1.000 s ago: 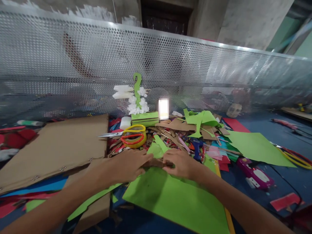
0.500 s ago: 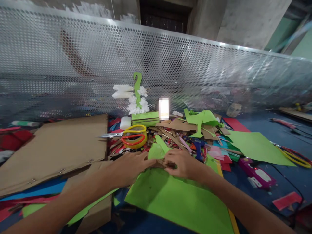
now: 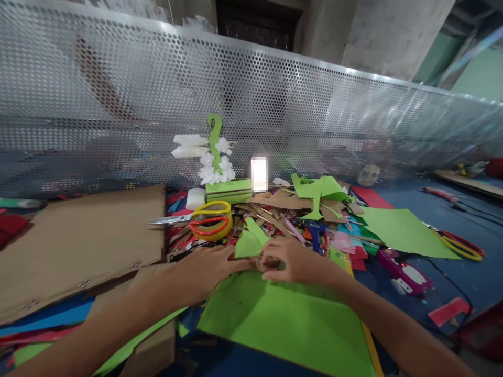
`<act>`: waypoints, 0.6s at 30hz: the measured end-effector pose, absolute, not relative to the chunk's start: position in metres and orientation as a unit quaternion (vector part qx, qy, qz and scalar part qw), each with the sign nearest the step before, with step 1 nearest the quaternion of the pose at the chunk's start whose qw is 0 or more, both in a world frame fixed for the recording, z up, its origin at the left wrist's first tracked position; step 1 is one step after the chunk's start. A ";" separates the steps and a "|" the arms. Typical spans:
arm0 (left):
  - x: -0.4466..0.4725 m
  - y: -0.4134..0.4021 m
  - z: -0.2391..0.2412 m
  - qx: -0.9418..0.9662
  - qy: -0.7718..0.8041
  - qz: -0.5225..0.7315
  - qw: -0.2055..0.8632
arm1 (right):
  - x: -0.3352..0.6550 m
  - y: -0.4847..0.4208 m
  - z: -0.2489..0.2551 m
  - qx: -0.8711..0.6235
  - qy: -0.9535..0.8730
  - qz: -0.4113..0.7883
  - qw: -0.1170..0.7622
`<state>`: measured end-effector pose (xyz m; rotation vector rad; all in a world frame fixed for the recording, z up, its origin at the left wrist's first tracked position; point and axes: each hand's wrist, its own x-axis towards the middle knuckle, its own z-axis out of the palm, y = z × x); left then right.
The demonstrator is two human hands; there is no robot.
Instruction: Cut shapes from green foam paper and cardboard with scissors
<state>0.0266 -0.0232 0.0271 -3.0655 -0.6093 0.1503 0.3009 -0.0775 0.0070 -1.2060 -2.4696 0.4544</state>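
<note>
My left hand [image 3: 212, 268] lies at the near edge of the scrap pile, its thumb and fingers closed on the left end of a narrow brown cardboard strip [image 3: 247, 264]. Curled over the strip's right end is my right hand [image 3: 288, 262], fingers bent in a pinch; they partly cover it. Both hands are just above a large green sheet [image 3: 286, 324] that lies flat, a yellow edge showing along its right side. A smaller green paper piece [image 3: 251, 238] sticks up behind the strip. Red-and-yellow scissors [image 3: 210, 217] rest on a yellow tape roll beyond my left hand.
A blue glue gun [image 3: 314, 233] lies among scraps beyond my right hand. On the right are a purple device [image 3: 404, 273] with a cable, a green sheet [image 3: 408, 233] and more scissors [image 3: 458, 243]. Brown cardboard [image 3: 94, 246] covers the left. A perforated metal panel [image 3: 314, 104] stands behind.
The whole view has shifted, so things sit slightly further left. Both hands keep their places at the brown strip, with the right fingers curled a little more over it.
</note>
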 end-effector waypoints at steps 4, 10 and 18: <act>0.025 -0.021 0.026 -0.978 -0.200 0.056 0.015 | 0.326 -0.070 0.021 -0.555 -0.801 0.084 0.208; 0.028 -0.021 0.026 -0.977 -0.208 0.052 -0.013 | 0.352 -0.054 0.011 -0.677 -0.733 -0.052 0.038; 0.034 -0.021 0.023 -0.981 -0.191 0.034 -0.008 | 0.331 -0.053 0.012 -0.677 -0.733 -0.062 -0.020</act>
